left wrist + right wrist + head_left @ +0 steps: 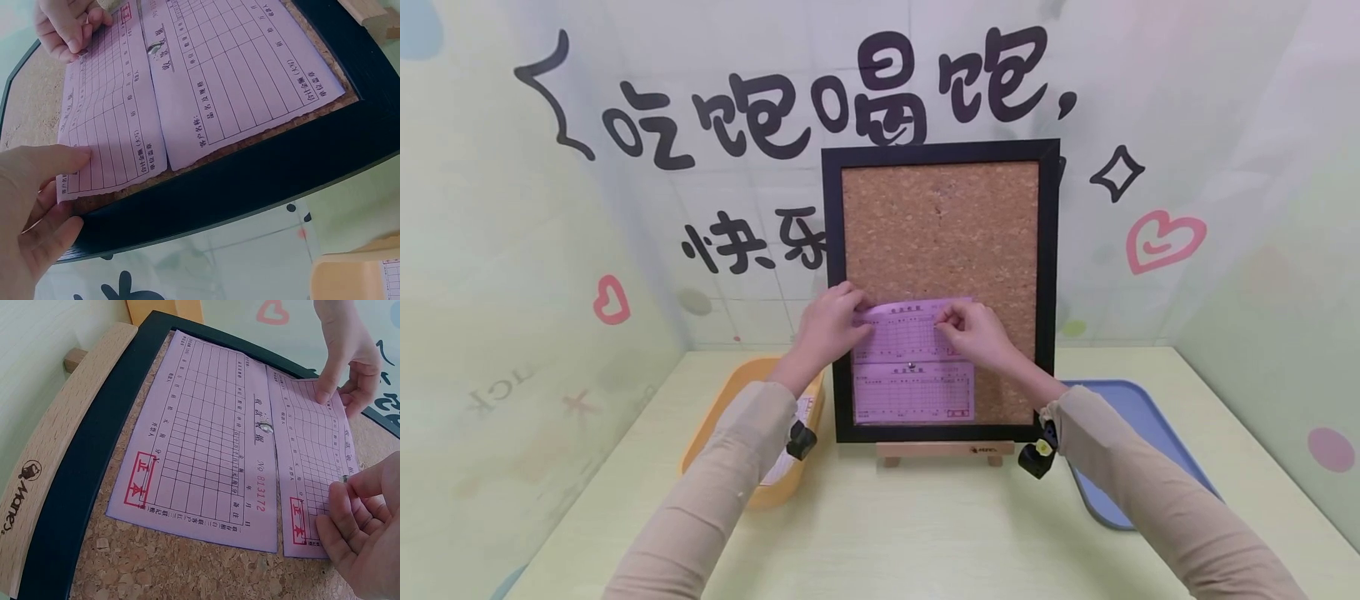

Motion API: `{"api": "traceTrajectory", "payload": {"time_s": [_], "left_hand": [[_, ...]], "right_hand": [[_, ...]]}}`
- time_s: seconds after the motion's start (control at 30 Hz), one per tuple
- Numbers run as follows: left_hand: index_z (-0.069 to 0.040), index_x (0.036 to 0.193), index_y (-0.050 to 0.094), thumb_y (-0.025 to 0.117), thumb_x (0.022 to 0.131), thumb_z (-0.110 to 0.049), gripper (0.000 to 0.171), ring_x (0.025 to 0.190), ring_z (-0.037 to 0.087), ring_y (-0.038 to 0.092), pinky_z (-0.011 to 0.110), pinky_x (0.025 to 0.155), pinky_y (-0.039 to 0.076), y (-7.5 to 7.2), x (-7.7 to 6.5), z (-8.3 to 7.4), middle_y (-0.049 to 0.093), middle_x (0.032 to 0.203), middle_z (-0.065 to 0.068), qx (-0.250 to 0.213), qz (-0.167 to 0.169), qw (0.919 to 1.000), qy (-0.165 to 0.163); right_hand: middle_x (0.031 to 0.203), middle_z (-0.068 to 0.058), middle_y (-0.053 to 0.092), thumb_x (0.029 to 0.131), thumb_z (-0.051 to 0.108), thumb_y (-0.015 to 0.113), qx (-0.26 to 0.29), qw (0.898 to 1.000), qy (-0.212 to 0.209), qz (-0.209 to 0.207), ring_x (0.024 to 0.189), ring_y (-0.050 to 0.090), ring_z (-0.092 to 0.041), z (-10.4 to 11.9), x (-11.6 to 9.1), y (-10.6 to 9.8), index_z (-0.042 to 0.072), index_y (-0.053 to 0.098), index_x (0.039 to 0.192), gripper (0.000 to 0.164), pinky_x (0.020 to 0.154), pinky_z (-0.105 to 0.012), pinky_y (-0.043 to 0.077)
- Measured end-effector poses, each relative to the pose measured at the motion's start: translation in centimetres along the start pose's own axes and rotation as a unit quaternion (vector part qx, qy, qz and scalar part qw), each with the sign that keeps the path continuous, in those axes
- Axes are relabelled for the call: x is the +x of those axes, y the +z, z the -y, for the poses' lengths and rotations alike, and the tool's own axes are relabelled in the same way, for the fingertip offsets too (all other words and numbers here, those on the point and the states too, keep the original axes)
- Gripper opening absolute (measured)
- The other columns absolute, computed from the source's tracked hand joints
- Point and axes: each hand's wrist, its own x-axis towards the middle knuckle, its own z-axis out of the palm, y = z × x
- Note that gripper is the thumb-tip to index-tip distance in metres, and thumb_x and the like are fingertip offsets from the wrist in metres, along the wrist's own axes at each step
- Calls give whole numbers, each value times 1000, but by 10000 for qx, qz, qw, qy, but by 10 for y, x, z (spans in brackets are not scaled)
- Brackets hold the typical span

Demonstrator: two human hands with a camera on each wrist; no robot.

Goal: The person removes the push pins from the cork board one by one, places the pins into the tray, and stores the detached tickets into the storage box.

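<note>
Two pink receipt slips lie one above the other on the lower part of a black-framed cork board (940, 225). A small shiny pushpin (267, 427) sits at the top edge of the lower receipt (913, 392). My left hand (833, 325) holds the upper receipt (898, 333) by its left edge, thumb (78, 159) on its printed face and fingers around the edge by the frame. Toward the receipt's right side, my right hand (976, 332) pinches another small pushpin (344, 479) between thumb and forefinger, right at the paper.
The board leans on a wooden easel (943, 450) on the pale table (917, 533). A yellow basket (700, 433) with printed papers stands at left, partly behind my left sleeve. A blue tray (1105, 500) lies at right under my right forearm. A printed wall rises behind.
</note>
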Motion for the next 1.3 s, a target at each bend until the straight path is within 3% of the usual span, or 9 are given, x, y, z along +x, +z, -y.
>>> {"api": "traceTrajectory", "payload": {"time_s": [0.43, 0.57, 0.73, 1.0, 1.3], "left_hand": [[-7, 91, 67, 72, 75, -13, 18, 72, 17, 55, 30, 63, 47, 1, 1, 2, 62, 83, 4, -427, -90, 9990, -9], [-7, 86, 67, 73, 76, -16, 14, 70, 16, 53, 28, 62, 46, 1, 1, 5, 62, 80, 4, -774, 78, 9967, -238], [-6, 82, 64, 73, 76, -15, 13, 71, 17, 52, 27, 62, 44, 0, 0, 8, 60, 78, 5, -1380, 331, 9877, -651], [-1, 81, 61, 72, 76, -9, 15, 68, 18, 52, 24, 59, 46, -1, 0, 10, 59, 76, 9, -2246, 512, 9688, -916], [-1, 80, 60, 72, 76, -12, 17, 66, 17, 52, 23, 55, 47, -2, -1, 14, 58, 77, 9, -2581, 632, 9566, -1196]], "right_hand": [[72, -7, 55, 87, 6, 55, 3, 10000, 8, 23, 60, 48, -15, -1, 0, -1, 2, 61, 86, 8, 51, -24, 39], [72, -7, 55, 87, 6, 56, -28, 10000, -8, 32, 60, 48, -15, -1, 0, -1, 1, 61, 86, 7, 50, -23, 39], [72, -7, 55, 88, 6, 56, -30, 10000, 20, 46, 59, 48, -15, -1, 0, 0, 2, 61, 86, 7, 50, -23, 39], [72, -7, 55, 87, 6, 56, -17, 10000, 7, 20, 59, 48, -15, 0, -1, -1, 2, 62, 87, 8, 50, -23, 40], [73, -8, 55, 88, 7, 56, 11, 10000, 7, 75, 60, 48, -15, 0, -3, -2, 1, 62, 88, 8, 51, -23, 39]]}}
